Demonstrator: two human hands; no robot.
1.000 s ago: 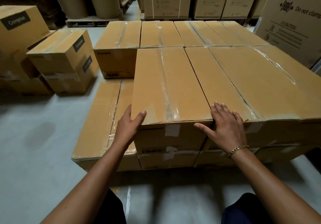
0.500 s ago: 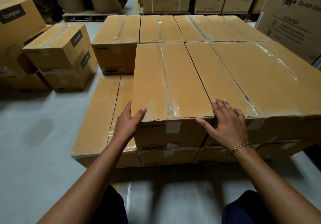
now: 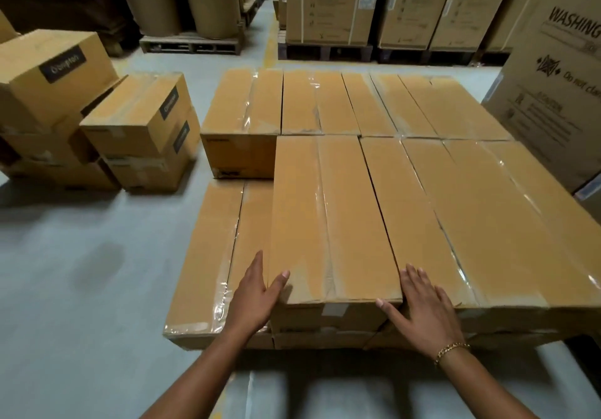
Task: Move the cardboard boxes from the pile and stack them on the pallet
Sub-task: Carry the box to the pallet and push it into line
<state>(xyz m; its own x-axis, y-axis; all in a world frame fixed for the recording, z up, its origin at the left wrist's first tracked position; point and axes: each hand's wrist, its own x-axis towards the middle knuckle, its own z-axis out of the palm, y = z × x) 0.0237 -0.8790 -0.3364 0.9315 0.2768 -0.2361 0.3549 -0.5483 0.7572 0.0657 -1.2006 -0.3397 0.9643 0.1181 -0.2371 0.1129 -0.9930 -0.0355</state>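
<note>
Moved: only our view; we keep squaring the top box (image 3: 331,217).
Hands: left hand (image 3: 257,301), right hand (image 3: 422,311) flat, flanking it.
Next: pile (image 3: 140,119), 10 o'clock.

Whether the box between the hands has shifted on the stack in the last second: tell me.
No. The box keeps both ends level with the neighbouring box on its right, as before; only the camera view changed.

The stacked boxes (image 3: 422,210) in mid-frame are orange-tan, striped lengthwise with glossy clear tape (image 3: 322,210). The pile (image 3: 130,116) at left is the same tan, with black labels (image 3: 63,64) lettered pale. The floor (image 3: 81,256) is grey-green, a yellow line (image 3: 270,44) at top centre. The bracelet (image 3: 452,350) at lower right is gold.
</note>
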